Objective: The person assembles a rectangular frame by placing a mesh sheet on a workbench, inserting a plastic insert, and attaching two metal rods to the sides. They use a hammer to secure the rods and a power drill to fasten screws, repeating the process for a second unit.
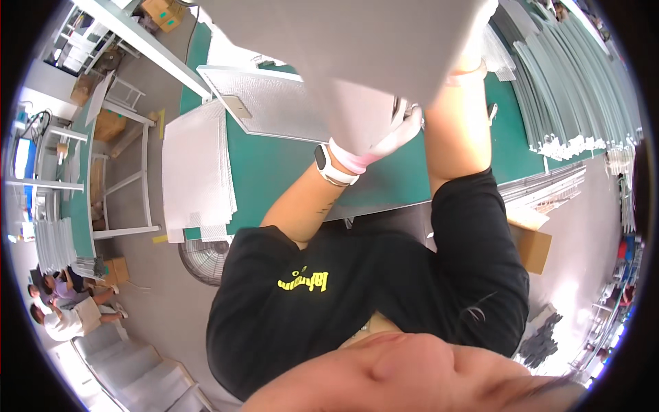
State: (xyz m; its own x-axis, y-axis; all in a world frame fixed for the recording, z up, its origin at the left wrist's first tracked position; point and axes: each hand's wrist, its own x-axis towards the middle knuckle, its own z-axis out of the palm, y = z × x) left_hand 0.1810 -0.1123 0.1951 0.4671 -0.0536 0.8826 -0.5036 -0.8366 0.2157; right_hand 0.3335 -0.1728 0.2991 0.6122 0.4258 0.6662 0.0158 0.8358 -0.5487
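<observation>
A large flat grey panel (357, 41) is raised close in front of me, covering the top middle of the view. My left hand (388, 130), in a white glove with a pink cuff, is at the panel's lower edge with its fingers curled; part of it is hidden behind the panel. Along the right edge my right hand (483, 20), also white-gloved, grips the panel, its fingers mostly hidden. Below and left of the panel, a framed mesh filter sheet (274, 103) with a small tan rectangle near its corner lies on the green table (274, 161).
White mesh sheets (195, 172) are stacked at the table's left end. Many long grey-white strips (563, 82) lie at the right. A floor fan (204, 261) stands under the left edge, and a cardboard box (534, 250) sits right of me. Two people (75, 302) are far left.
</observation>
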